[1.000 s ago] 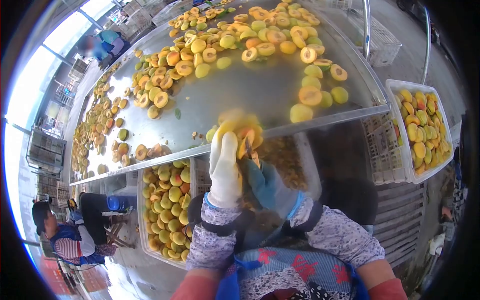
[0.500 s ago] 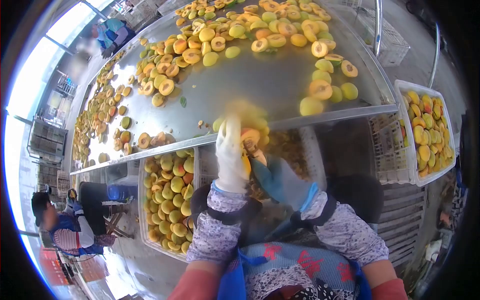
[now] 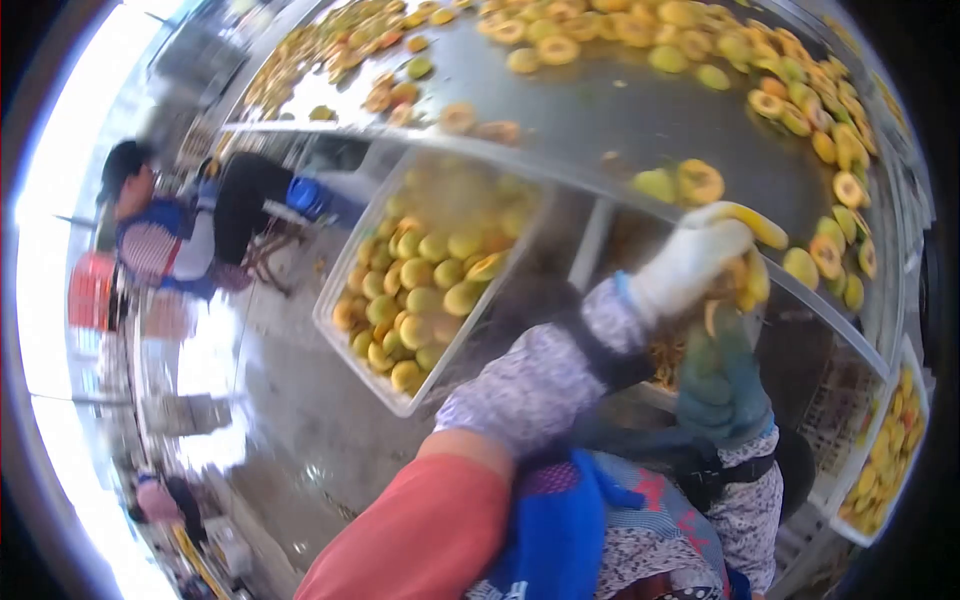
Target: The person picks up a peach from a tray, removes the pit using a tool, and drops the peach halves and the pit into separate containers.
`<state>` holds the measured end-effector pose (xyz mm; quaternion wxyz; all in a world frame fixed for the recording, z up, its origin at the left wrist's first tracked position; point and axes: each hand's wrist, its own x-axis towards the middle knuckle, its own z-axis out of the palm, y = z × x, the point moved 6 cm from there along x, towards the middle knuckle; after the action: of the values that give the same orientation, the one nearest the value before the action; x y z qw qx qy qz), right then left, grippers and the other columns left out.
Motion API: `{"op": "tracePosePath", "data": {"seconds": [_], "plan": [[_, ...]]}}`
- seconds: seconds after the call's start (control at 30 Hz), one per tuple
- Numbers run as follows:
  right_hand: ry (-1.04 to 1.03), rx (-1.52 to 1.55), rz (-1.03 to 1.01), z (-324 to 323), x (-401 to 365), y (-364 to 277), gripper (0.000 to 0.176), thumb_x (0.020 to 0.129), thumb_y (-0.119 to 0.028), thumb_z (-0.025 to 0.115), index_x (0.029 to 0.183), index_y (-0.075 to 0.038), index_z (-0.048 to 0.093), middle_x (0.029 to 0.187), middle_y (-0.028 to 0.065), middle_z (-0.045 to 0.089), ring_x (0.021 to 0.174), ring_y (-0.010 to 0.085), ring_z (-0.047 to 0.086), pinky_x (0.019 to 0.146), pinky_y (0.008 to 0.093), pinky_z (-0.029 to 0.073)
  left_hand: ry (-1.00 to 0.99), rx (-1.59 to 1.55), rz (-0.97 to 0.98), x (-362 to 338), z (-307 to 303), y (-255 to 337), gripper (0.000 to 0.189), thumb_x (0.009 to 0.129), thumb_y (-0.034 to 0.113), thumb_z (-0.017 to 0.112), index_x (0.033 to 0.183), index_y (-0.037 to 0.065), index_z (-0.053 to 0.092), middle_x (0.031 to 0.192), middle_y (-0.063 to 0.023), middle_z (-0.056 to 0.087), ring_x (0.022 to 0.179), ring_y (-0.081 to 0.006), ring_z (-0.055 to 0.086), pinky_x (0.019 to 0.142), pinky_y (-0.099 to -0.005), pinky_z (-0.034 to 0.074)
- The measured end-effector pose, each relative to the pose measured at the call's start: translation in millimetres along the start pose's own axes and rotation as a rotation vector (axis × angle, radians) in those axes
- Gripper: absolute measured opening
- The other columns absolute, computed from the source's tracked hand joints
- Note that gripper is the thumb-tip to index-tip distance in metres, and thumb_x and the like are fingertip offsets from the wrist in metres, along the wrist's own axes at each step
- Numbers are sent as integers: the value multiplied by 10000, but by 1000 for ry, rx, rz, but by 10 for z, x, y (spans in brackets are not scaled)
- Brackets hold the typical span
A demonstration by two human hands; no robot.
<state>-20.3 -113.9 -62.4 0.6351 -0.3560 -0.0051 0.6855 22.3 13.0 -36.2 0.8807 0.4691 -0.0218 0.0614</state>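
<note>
My left hand (image 3: 695,262), in a white glove, is at the table's near edge with its fingers bent around several yellow peach halves (image 3: 755,280). One half (image 3: 762,228) sticks out beyond the fingertips. Just below is my right hand (image 3: 722,385), in a blue-grey glove, its fingers curled up close under the fruit. What the right hand grips is blurred and partly hidden. Two peach halves (image 3: 700,182) lie on the metal table (image 3: 600,110) just behind the left hand.
Many halved peaches (image 3: 690,25) cover the table's far side and right end. A crate of peaches (image 3: 430,270) stands to the left, another crate (image 3: 885,455) at the right. A seated person (image 3: 160,220) works at the far left. A bin of scraps (image 3: 668,360) is under my hands.
The view has swung left, so the left crate and seated person appear nearer the middle. Both hands stay together at the table edge; the left hand's fruit is now clearer.
</note>
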Motion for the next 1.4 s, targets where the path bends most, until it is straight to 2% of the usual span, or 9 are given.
{"op": "tracePosePath", "data": {"seconds": [0.17, 0.3, 0.47, 0.67, 0.8, 1.07, 1.23, 1.33, 1.4], "plan": [[255, -354, -157, -134, 68, -9, 448, 1056, -546, 422, 873, -155, 540, 535, -43, 397, 380, 109, 351, 354, 266, 277, 44, -395, 14, -82, -17, 14, 379, 998, 217, 473, 1267, -39, 543, 781, -153, 644, 636, -222, 616, 553, -303, 496], [555, -2100, -1148, -641, 149, 95, 376, 1054, -381, 489, 1159, -64, 661, 708, 85, 599, 641, 313, 600, 627, 379, 510, 341, -707, 94, -45, -368, 121, 340, 996, 272, 515, 1246, 41, 518, 846, -91, 581, 714, -239, 598, 580, -336, 502], [909, -1816, -159, -791, 146, -127, 388, 993, -368, 590, 1134, -11, 646, 920, 294, 674, 873, 468, 663, 750, 536, 526, 685, -277, 67, -550, -1148, 571, 349, 977, 283, 586, 1252, 69, 592, 1002, -130, 699, 833, -275, 680, 729, -423, 579], [864, -1745, -294, -789, 248, -84, 396, 978, -399, 600, 1097, -25, 646, 866, 277, 687, 857, 471, 675, 739, 542, 530, 1134, 1146, 92, -1898, -2919, 1137, 332, 927, 298, 614, 1122, 40, 691, 1090, -178, 685, 1067, -273, 632, 936, -390, 493], [862, -1626, -99, -717, 354, -39, 344, 958, -303, 654, 1145, -13, 653, 994, 278, 692, 943, 466, 657, 777, 501, 517, 1429, 1326, 67, -2106, -3685, 1278, 433, 962, 380, 552, 1234, 51, 620, 1194, -208, 639, 1120, -347, 580, 1033, -478, 440], [805, -1670, -303, -604, 395, -60, 377, 967, -427, 623, 999, -52, 635, 813, 243, 687, 751, 426, 685, 671, 524, 523, 395, 2324, -654, -1789, -5575, 239, 545, 1019, 385, 469, 1459, 64, 468, 1463, -206, 495, 1354, -426, 429, 1106, -535, 375], [790, -1585, -279, -300, 268, -336, 340, 973, -394, 630, 997, -56, 643, 837, 252, 682, 821, 441, 673, 725, 523, 518, 1451, 1320, 321, -1892, -3397, 970, 527, 1034, 349, 548, 1390, -38, 502, 1389, -199, 548, 1245, -346, 534, 1101, -443, 411], [750, -1542, -337, -156, 194, -414, 310, 968, -372, 643, 997, -64, 646, 836, 242, 683, 829, 432, 676, 724, 515, 522, 1102, 1154, 796, -1310, -1715, 1372, 474, 1018, 206, 601, 1401, -48, 488, 1300, -171, 598, 1162, -252, 592, 1049, -370, 456], [692, -1506, -439, -248, 213, -340, 301, 952, -362, 665, 1020, -70, 639, 843, 230, 694, 778, 428, 675, 700, 510, 526, 826, 851, 576, -802, -1355, 1288, 450, 993, 131, 628, 1384, -52, 502, 1271, -147, 604, 1156, -202, 581, 1020, -336, 465]]}}
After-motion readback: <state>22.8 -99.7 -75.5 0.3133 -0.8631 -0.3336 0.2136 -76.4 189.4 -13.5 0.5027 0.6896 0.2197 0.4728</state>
